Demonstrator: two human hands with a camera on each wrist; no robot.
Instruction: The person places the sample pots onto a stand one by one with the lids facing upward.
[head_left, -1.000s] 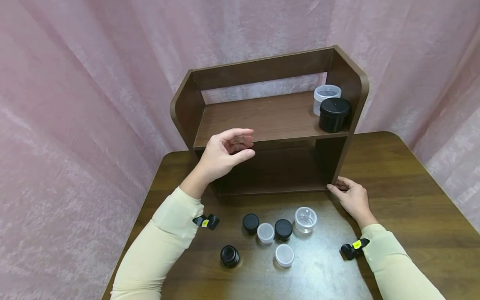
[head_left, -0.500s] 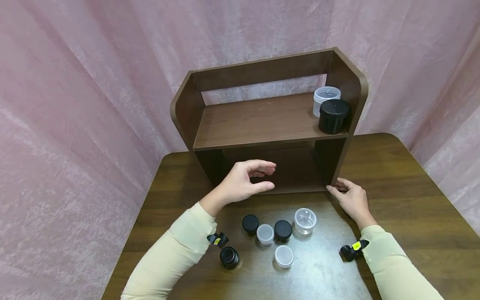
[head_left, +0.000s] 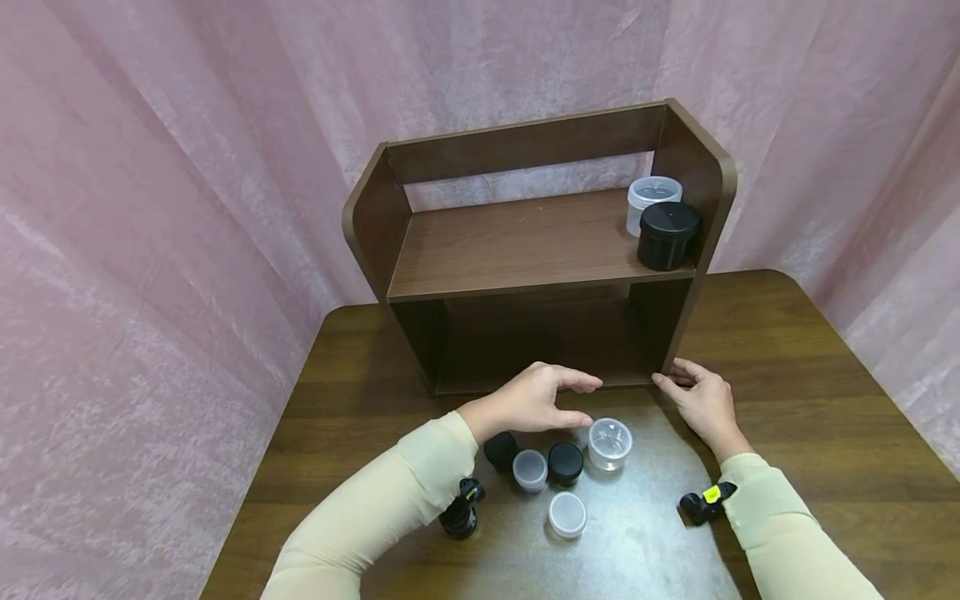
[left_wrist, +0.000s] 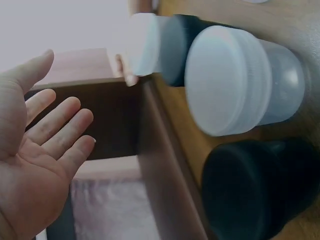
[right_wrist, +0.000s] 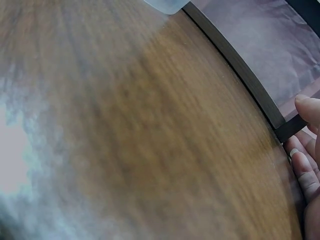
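My left hand (head_left: 540, 398) hovers over the table with thumb and fingers apart, holding nothing. The round clear jar (head_left: 610, 443) is just beyond its fingertips. In the left wrist view, the palm (left_wrist: 40, 160) faces the camera beside a translucent jar with a white lid (left_wrist: 220, 82) and a black jar (left_wrist: 240, 195). My right hand (head_left: 701, 404) grips the lower right front corner of the brown wooden shelf (head_left: 540, 287). In the right wrist view, the right hand's thumb and fingers (right_wrist: 307, 165) lie on opposite sides of the panel's corner.
Near the left forearm are two black jars (head_left: 566, 463) (head_left: 501, 450) and two white-lidded jars (head_left: 530, 471) (head_left: 567, 515). Another black jar (head_left: 459, 521) is partly behind the wrist camera. A translucent tub (head_left: 652, 196) and a large black jar (head_left: 667, 236) stand on the upper shelf at right.
My left hand has come down from in front of the upper shelf and moved right, towards the clear jar. The right hand stays at the shelf corner.
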